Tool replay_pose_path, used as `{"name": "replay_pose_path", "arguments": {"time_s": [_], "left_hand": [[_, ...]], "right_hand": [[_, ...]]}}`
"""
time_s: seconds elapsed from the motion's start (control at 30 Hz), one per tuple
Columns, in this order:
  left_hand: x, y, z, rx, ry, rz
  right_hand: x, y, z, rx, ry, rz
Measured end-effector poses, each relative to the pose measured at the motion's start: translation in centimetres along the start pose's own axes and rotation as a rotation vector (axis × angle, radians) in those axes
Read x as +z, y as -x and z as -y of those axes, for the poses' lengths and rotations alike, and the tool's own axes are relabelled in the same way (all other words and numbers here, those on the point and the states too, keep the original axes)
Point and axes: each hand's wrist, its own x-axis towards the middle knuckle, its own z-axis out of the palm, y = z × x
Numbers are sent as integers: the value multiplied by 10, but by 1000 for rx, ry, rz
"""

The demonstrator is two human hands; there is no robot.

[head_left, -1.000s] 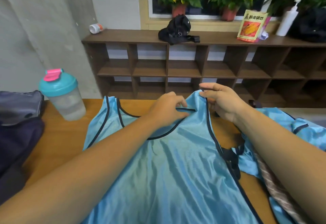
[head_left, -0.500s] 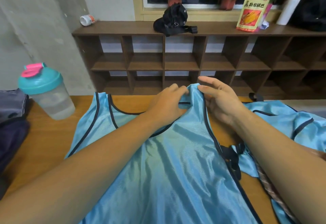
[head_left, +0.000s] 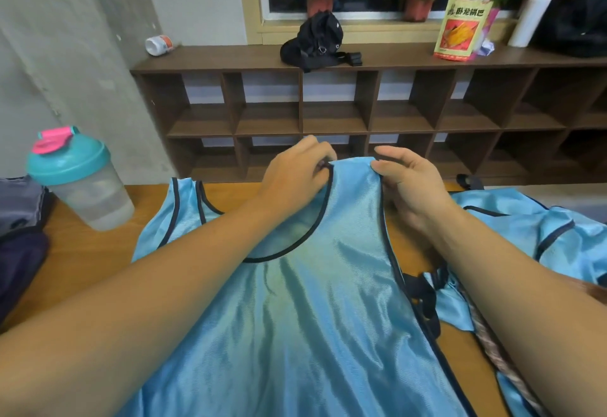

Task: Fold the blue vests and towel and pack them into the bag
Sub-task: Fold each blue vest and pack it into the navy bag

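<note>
A light blue vest (head_left: 312, 311) with dark trim lies spread on the wooden table (head_left: 82, 252), neck end away from me. My left hand (head_left: 295, 180) pinches the inner corner of its right shoulder strap, and my right hand (head_left: 410, 186) pinches the outer corner, holding the strap taut between them. A second blue vest (head_left: 532, 235) lies crumpled to the right. A striped brownish towel (head_left: 492, 351) shows under my right forearm. A dark bag (head_left: 19, 252) sits at the table's left edge.
A shaker bottle (head_left: 77, 183) with a teal lid stands on the table at the left. Behind the table runs a low brown cubby shelf (head_left: 361, 114) with a black pouch (head_left: 317, 41), a snack packet and a pump bottle on top.
Both hands slid apart along the vest's right shoulder strap and pulled it flat; the left shoulder straps lie as before.
</note>
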Motion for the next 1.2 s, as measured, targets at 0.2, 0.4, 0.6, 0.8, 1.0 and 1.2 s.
{"name": "replay_pose_path", "arguments": {"time_s": [0.2,0.4,0.6,0.8,1.0,1.2], "left_hand": [[-11,-7,27,-317,240,93],[1,-8,29,-573,409,164],[4,-10,26,-699,566,143],[-8,1,17,-632,459,290],[-36,34,17,-505,324,314],[-98,77,36,-486,79,310]], "right_hand": [[5,2,-5,-153,240,-26],[13,7,-13,-202,496,18],[14,9,-15,-199,611,-37],[12,5,-18,-227,702,-95],[16,11,-10,-171,812,-20],[24,19,8,-90,1011,130]]}}
